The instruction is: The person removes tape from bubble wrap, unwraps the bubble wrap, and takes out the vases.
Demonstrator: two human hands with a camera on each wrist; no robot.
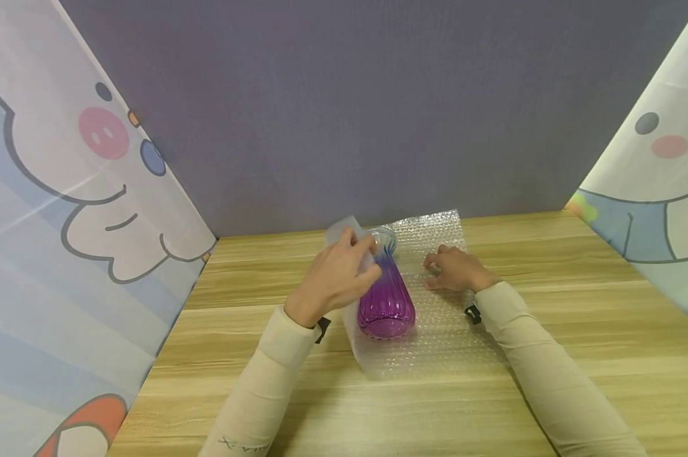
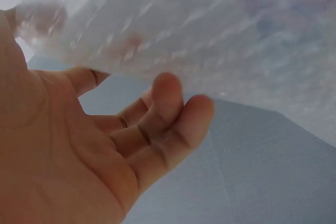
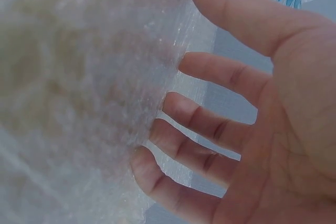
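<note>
Left hand [image 1: 335,270] is over the raised left flap of the wrap [image 1: 435,330], its middle and outer fingers bent at the sheet's edge in the left wrist view. Thumb and forefinger show only dimly through the plastic; whether they pinch it cannot be told. Right hand [image 1: 455,270] is at the opposite side, fingers wide apart and slightly bent, tips touching the sheet's edge in the right wrist view.

The vase [image 1: 386,292] lies on its side on the left part of the wrap, between the hands. Its mouth points away from the person and its base faces them. The ribbed glass runs from purple at the base to blue near the neck, with a clear rim. The raised flap stands along the vase's left side, by the neck.

The wrap lies on a wood-grain table [image 1: 567,285]. A grey panel [image 1: 350,114] closes the back; printed cloth hangs at left [image 1: 47,209] and right [image 1: 669,171]. Both sleeves [image 1: 281,362] are pale.
</note>
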